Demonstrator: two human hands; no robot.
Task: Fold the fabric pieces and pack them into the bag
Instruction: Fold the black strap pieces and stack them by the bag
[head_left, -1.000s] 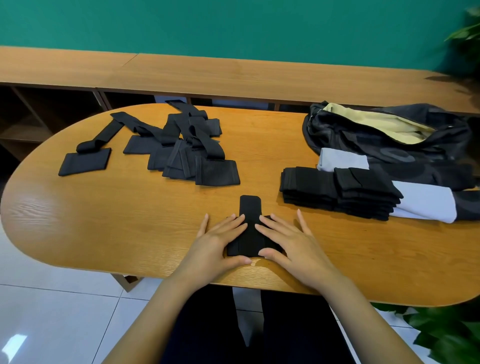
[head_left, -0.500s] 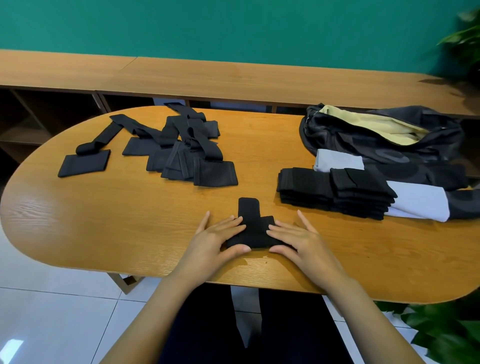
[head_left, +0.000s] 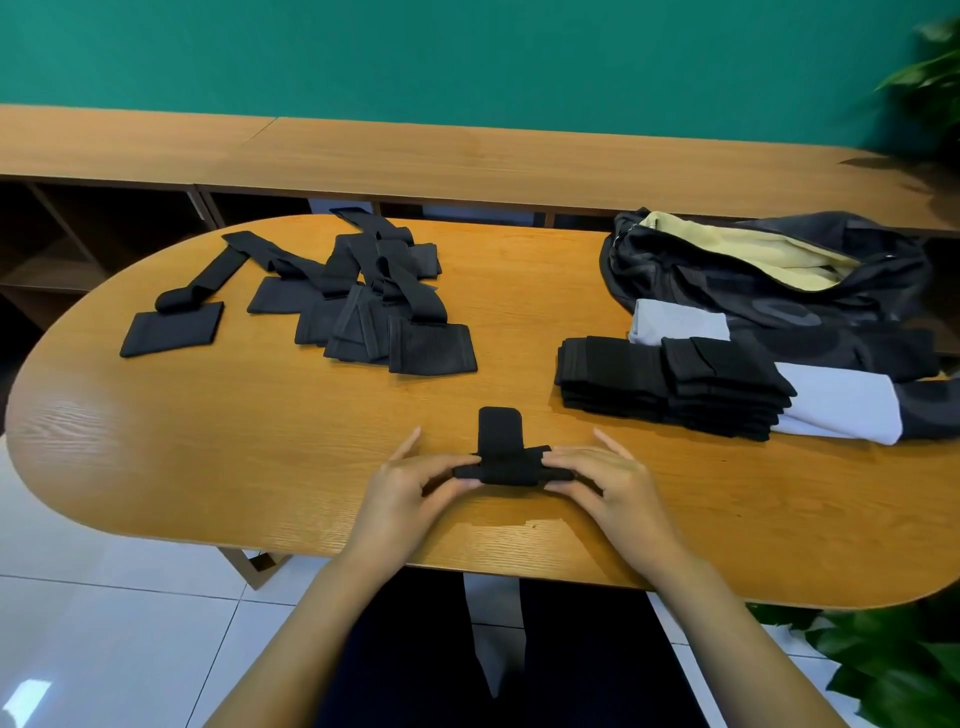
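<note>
Both hands have gone from lying flat on the fabric piece to pinching it. Half a second ago the fingers were spread and pressing it down. Now the left hand grips its left end between thumb and fingers, and the right hand grips the right end the same way. The near edge has come up off the wood into a thick fold, with a narrow tab lying flat beyond it, pointing away from the person.

The bench carries everything. At its far right lies the bag, dark and slumped, open at the top and showing a yellow lining. On the far left sprawls a heap of unfolded black pieces, their straps crossing one another. Just in front of the bag sits a stack of folded pieces in two neat piles. The piece in hand is at the middle of the near edge, well apart from both heap and stack.

The main risk, as I judge it, is the fold springing open. The cloth looks thick and stretchy, and if either pinch loosens before the tab is turned in, the layers could unroll or skew. Uneven pull from the two hands could also twist the bundle, so that it sits badly on the stack.
</note>
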